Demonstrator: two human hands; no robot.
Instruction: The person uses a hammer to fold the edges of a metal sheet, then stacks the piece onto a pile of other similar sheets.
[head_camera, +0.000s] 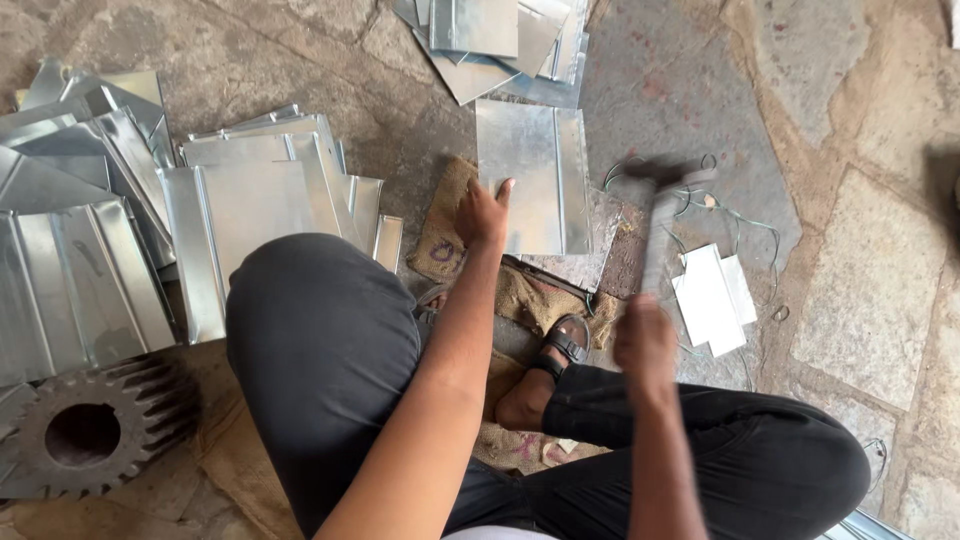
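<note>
Where sheets lie, stone floor (880, 270)

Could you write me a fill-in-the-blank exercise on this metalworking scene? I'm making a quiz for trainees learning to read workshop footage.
1. The right hand grips a blurred ____, raised above the floor.
2. The left hand presses flat on a ____ sheet lying on a stone slab.
3. A toothed grey ____ with a round centre hole lies at the lower left of the view.
4. The folded sheets piled beside the left knee are stacked on the person's ____ side.

Missing words: hammer; metal; gear; left
</note>
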